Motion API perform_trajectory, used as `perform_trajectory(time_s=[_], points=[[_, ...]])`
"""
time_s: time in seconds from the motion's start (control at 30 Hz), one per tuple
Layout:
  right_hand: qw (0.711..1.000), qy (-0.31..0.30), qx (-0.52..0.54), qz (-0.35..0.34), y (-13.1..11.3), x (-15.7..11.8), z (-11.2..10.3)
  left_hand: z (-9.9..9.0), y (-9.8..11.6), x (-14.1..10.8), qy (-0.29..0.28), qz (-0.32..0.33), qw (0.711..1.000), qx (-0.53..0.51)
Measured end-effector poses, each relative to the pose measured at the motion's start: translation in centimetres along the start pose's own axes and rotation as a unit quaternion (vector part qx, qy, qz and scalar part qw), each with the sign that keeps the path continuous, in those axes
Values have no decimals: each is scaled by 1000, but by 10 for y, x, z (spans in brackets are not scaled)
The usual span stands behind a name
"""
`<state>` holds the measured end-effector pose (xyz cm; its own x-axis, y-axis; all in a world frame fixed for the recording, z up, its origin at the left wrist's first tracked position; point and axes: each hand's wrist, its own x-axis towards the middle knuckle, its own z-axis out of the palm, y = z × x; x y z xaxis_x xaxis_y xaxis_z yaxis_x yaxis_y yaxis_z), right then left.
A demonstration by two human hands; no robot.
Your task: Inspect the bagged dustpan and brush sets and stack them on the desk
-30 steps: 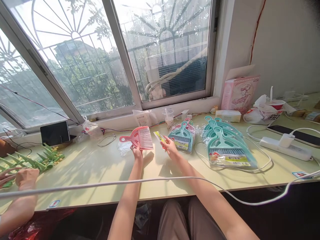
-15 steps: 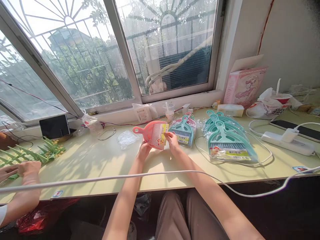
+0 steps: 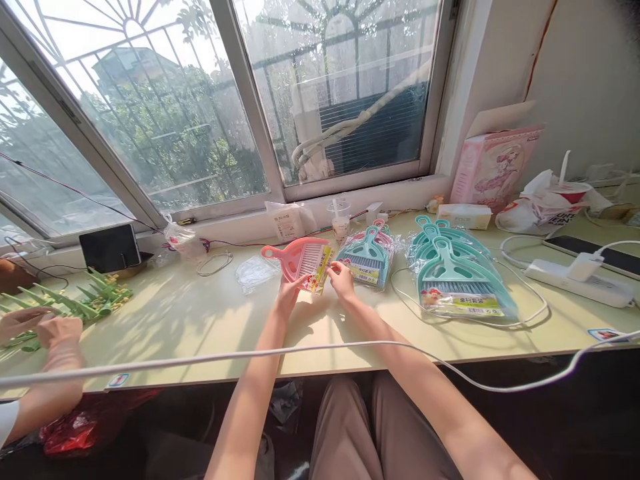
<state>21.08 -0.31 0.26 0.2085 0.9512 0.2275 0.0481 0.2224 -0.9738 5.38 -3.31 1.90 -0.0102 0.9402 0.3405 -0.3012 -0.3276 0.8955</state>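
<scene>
A pink dustpan (image 3: pixel 293 257) with a brush and a yellow printed label card (image 3: pixel 321 267) is held above the table, its ringed handle toward the left. My left hand (image 3: pixel 289 293) is closed around its lower edge, thumb in front. My right hand (image 3: pixel 342 280) is closed in a pinch at the card's right edge. Just behind the right hand lies a bagged teal dustpan set (image 3: pixel 369 250), with a pink one partly hidden behind it. Farther right is a pile of teal dustpan sets (image 3: pixel 457 273) with brushes and labels.
Crumpled clear plastic (image 3: pixel 256 273) lies left of the dustpan. A plastic cup (image 3: pixel 339 217) stands near the window. A white cable (image 3: pixel 225 357) crosses in front of my forearms. On the right are a power strip (image 3: pixel 580 281) and phone (image 3: pixel 595 253). At left, another person's hands (image 3: pixel 57 330) handle green artificial stems.
The label card and brush now tilt more against the pink dustpan. My left thumb shows over the front. The view has shifted slightly.
</scene>
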Motion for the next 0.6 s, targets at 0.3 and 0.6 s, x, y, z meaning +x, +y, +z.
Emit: perform_trajectory(time_s=[0.3,0.6], points=[[1000,-5,10,-3,0,3,-1,2,-4,-2,-2,-9,1000,30],[999,18,2,-32,1,0,0,3,5,-2,23,12,1000,17]])
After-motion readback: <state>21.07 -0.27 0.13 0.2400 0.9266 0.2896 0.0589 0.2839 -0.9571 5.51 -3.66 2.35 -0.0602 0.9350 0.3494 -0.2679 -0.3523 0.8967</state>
